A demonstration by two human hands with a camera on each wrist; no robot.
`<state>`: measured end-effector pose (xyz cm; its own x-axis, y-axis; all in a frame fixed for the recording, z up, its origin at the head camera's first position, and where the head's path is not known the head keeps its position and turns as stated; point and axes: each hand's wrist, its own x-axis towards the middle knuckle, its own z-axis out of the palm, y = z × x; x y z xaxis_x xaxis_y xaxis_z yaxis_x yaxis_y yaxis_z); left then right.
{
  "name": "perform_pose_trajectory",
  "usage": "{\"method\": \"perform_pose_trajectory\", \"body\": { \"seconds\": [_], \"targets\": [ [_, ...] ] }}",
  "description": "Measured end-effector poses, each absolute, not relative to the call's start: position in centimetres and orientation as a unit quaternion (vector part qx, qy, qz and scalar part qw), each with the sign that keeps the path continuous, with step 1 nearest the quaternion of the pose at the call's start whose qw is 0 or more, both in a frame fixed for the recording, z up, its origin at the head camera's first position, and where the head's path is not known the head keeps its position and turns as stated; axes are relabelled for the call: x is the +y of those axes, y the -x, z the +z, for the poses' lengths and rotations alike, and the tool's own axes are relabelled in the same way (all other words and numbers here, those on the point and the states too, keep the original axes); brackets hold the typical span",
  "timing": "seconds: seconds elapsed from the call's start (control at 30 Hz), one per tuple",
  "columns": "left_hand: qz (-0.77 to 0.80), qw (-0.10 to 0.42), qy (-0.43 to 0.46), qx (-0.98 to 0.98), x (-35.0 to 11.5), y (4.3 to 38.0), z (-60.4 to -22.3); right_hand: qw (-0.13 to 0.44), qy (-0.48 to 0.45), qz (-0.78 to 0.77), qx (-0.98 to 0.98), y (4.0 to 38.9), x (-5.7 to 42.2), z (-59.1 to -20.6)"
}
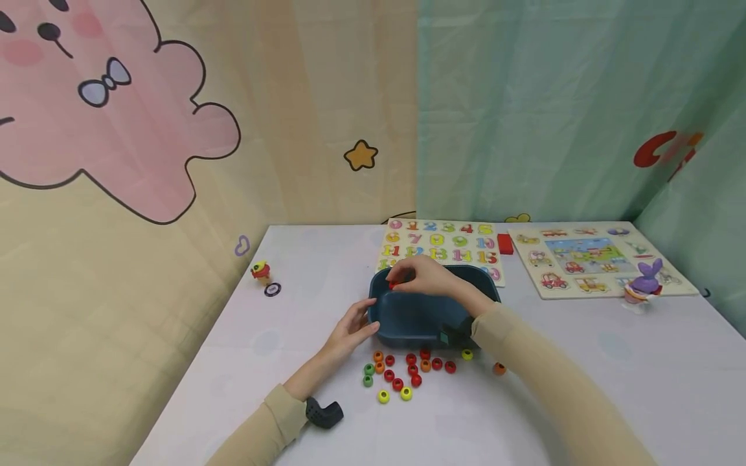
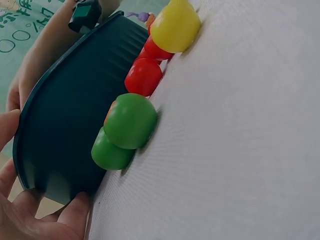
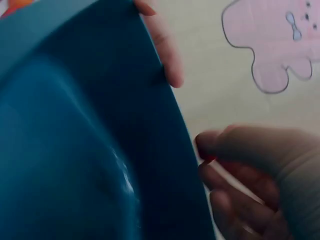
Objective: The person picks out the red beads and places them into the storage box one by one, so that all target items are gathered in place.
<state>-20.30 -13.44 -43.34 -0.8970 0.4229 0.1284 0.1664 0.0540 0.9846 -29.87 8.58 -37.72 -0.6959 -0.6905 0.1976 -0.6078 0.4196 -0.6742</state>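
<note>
R hand (image 1: 424, 274) pinches a red bead (image 1: 394, 285) btw. thumb & fingertips; L hand (image 1: 351, 327) has fingers spread & loosely bent, tips against L end of the dark teal bin (image 1: 408, 317). Held bead: small, bright red, mostly covered by fingers. Bin: rect., rounded corners, smooth inside.

Loose beads (image 1: 416, 381) sit on near side of bin, mostly clustered: roundish, shiny, w/ holes; red, orange, yellow, green. White tabletop (image 1: 326, 278) under it all. Just behind bin: number puzzle board (image 1: 437, 239); to its R rear, vehicle puzzle board (image 1: 527, 246), w/ red block (image 1: 505, 244) btw. the two. Farther R of bin, purple rabbit-eared toy (image 1: 645, 279); well L of it, ice-cream-cone toy (image 1: 261, 272) beside a round black-&-white disc (image 1: 272, 289). Cloth backdrop (image 1: 303, 129) behind bin: beige w/ pink bear on L, green on R.

Held bead's at R fingertips, over bin's far-L corner, apart from L hand; can't tell if it touches bin.
</note>
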Motion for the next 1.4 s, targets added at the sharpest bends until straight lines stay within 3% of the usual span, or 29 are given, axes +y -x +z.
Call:
{"method": "perform_pose_trajectory", "body": {
  "seconds": [0.2, 0.77, 0.93, 1.13, 1.27, 1.4],
  "targets": [
    [0.657, 0.101, -0.221, 0.713, -13.3, 20.4, -43.5, 0.136, 0.356, -0.39, 0.838, 32.1, 7.8, -40.1],
    [0.664, 0.087, -0.217, 0.71, -13.7, 21.7, -46.0, 0.15, 0.321, -0.295, 0.888, 32.8, 6.7, -40.3],
    [0.667, 0.092, -0.204, 0.711, -13.7, 21.8, -46.1, 0.143, 0.352, -0.284, 0.88, 31.1, 7.6, -36.6],
    [0.667, 0.098, -0.209, 0.709, -13.6, 21.4, -44.8, 0.091, 0.403, -0.294, 0.862, 27.3, 10.4, -32.1],
    [0.663, 0.1, -0.205, 0.713, -13.6, 21.0, -44.3, 0.07, 0.421, -0.331, 0.842, 24.2, 13.0, -31.9],
    [0.665, 0.095, -0.201, 0.713, -13.9, 21.7, -45.8, 0.058, 0.434, -0.373, 0.818, 21.4, 15.1, -34.2]
  ]
}}
